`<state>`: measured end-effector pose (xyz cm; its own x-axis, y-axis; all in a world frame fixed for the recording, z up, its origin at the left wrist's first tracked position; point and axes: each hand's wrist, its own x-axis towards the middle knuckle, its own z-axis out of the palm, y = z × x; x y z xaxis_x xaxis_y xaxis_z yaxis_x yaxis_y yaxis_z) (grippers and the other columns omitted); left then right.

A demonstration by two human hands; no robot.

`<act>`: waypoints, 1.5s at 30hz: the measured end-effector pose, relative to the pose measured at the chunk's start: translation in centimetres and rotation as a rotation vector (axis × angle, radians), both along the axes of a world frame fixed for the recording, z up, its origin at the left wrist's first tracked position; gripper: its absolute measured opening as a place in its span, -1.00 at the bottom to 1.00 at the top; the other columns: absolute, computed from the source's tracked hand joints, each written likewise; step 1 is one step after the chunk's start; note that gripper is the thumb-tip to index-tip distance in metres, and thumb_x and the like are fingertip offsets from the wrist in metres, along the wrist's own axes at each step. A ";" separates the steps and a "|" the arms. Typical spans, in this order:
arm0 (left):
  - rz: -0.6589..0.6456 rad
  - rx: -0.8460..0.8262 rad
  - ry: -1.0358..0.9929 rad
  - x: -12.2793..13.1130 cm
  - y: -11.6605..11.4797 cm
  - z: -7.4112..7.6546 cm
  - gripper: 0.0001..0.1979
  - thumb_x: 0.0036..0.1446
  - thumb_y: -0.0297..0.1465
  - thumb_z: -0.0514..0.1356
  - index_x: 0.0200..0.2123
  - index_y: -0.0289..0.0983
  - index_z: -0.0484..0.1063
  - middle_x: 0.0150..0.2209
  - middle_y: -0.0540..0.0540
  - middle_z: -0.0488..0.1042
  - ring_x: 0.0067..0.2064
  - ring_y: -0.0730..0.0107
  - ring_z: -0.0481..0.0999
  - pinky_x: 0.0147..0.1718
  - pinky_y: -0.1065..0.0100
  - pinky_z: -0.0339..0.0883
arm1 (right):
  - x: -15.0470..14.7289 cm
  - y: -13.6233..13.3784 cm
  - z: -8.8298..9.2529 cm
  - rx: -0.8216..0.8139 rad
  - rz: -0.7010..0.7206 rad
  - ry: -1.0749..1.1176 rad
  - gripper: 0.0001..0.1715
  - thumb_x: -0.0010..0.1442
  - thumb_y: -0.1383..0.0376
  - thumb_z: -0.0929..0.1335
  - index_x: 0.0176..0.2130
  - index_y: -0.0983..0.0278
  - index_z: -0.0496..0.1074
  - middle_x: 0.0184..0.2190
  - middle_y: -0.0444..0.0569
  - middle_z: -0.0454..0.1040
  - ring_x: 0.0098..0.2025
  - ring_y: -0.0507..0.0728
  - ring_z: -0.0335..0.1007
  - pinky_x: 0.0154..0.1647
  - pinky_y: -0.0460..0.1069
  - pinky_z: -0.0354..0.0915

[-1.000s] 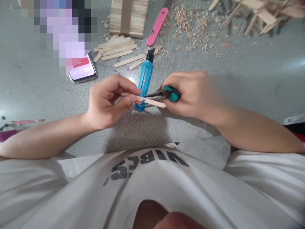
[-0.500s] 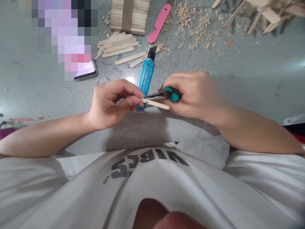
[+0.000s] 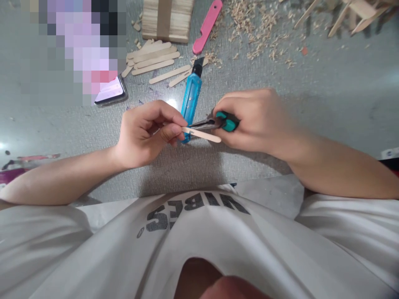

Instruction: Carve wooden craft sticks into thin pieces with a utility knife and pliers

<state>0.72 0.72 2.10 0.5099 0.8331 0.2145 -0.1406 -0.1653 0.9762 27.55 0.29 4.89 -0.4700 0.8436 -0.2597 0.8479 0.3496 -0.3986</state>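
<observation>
Two bare hands meet over the middle of the grey tabletop [image 3: 327, 95], just in front of the person's white printed T-shirt [image 3: 199, 232]. The left hand [image 3: 146, 133] has its grip closed on one end of a wooden craft stick [image 3: 204, 135], pinched between thumb and fingertips, so the stick juts out to the right, held just above the tabletop and slightly tilted. The right hand [image 3: 255, 122] has its grip wrapped tight around the teal handles of needle-nose pliers [image 3: 215, 122]. The dark nose of the pliers points left and reaches the stick's upper edge right beside the left thumb. Whether the nose actually bites the stick cannot be told.

Lying behind the stick, a blue utility knife [image 3: 190, 97] points away from the person, its black tip near a scatter of loose craft sticks [image 3: 154, 60]. Farther back sit a banded bundle of sticks [image 3: 166, 18], a pink folding cutter [image 3: 207, 27] and a spread of wood shavings [image 3: 258, 29]. A phone [image 3: 110, 91] lies to the left, partly under a blurred patch. Part of a stick-built frame [image 3: 358, 12] shows at the far right corner.
</observation>
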 end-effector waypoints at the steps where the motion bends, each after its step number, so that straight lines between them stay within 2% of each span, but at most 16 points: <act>1: 0.004 -0.010 0.001 0.0 0.0 0.0 -0.95 0.44 -0.45 0.36 -0.15 -0.24 0.65 -0.38 0.01 0.68 -0.44 0.60 0.63 -0.44 0.60 0.55 | 0.0 0.0 0.1 -0.004 0.000 -0.009 -0.97 0.28 0.25 0.39 -0.22 0.12 0.48 -0.25 0.03 0.60 -0.18 0.30 0.53 -0.20 0.15 0.23; 5: -0.004 -0.015 -0.011 0.0 0.0 -0.1 -0.95 0.44 -0.44 0.37 -0.16 -0.25 0.65 -0.38 0.01 0.68 -0.45 0.59 0.64 -0.45 0.59 0.55 | -0.2 0.2 0.3 -0.003 0.004 -0.030 -0.99 0.28 0.27 0.39 -0.24 0.13 0.45 -0.26 0.03 0.58 -0.20 0.27 0.51 -0.20 0.14 0.22; 10: -0.007 0.008 -0.022 0.1 0.2 -0.3 -0.95 0.44 -0.44 0.38 -0.17 -0.27 0.64 -0.39 0.03 0.69 -0.44 0.58 0.67 -0.46 0.62 0.54 | -0.2 0.2 0.1 0.011 0.010 -0.029 -0.93 0.23 0.25 0.41 -0.28 0.13 0.40 -0.29 0.01 0.57 -0.24 0.25 0.48 -0.23 0.14 0.20; 16: 0.009 0.043 -0.006 0.1 0.1 -0.6 -0.94 0.44 -0.43 0.37 -0.17 -0.28 0.62 -0.38 0.00 0.69 -0.46 0.53 0.66 -0.49 0.56 0.56 | 0.1 0.0 -0.1 0.020 0.005 0.000 -0.97 0.23 0.26 0.38 -0.26 0.13 0.43 -0.26 0.02 0.58 -0.22 0.27 0.50 -0.23 0.15 0.23; 25: 0.035 0.129 0.005 0.2 -0.1 -1.0 -0.93 0.43 -0.51 0.34 -0.16 -0.27 0.63 -0.38 -0.01 0.70 -0.47 0.58 0.66 -0.48 0.63 0.53 | 0.4 0.3 -0.3 0.001 0.030 0.044 -0.94 0.25 0.22 0.39 -0.23 0.12 0.45 -0.28 0.00 0.55 -0.22 0.27 0.50 -0.22 0.14 0.20; 28: 0.073 0.101 0.021 0.3 -0.3 -0.8 -0.95 0.41 -0.48 0.38 -0.18 -0.24 0.64 -0.39 -0.02 0.70 -0.49 0.57 0.65 -0.52 0.62 0.50 | 0.3 0.2 -0.1 0.000 0.017 0.043 -0.92 0.22 0.22 0.42 -0.27 0.13 0.42 -0.31 -0.01 0.55 -0.27 0.24 0.47 -0.23 0.12 0.20; 32: 0.086 0.091 0.055 0.3 -0.5 -0.5 -0.94 0.39 -0.42 0.41 -0.21 -0.24 0.66 -0.42 -0.03 0.70 -0.52 0.52 0.65 -0.57 0.57 0.49 | 0.2 -0.1 0.2 0.019 0.034 0.005 -0.90 0.28 0.19 0.39 -0.30 0.12 0.46 -0.30 -0.01 0.58 -0.24 0.24 0.48 -0.25 0.13 0.22; 41: 0.104 0.078 0.172 0.0 -0.7 0.1 -0.91 0.41 -0.35 0.41 -0.21 -0.20 0.68 -0.42 -0.03 0.70 -0.51 0.51 0.65 -0.55 0.54 0.50 | -0.1 -0.4 0.2 0.010 -0.019 -0.026 -0.88 0.22 0.21 0.41 -0.36 0.15 0.44 -0.34 0.00 0.53 -0.25 0.28 0.49 -0.24 0.15 0.19; 45: 0.122 0.177 0.206 -0.1 -1.1 0.5 -0.95 0.42 -0.43 0.39 -0.18 -0.24 0.67 -0.44 -0.02 0.71 -0.48 0.52 0.69 -0.50 0.59 0.51 | -0.1 -0.5 0.2 0.002 -0.028 -0.007 -0.83 0.21 0.25 0.43 -0.41 0.14 0.39 -0.40 -0.02 0.49 -0.30 0.24 0.45 -0.27 0.14 0.19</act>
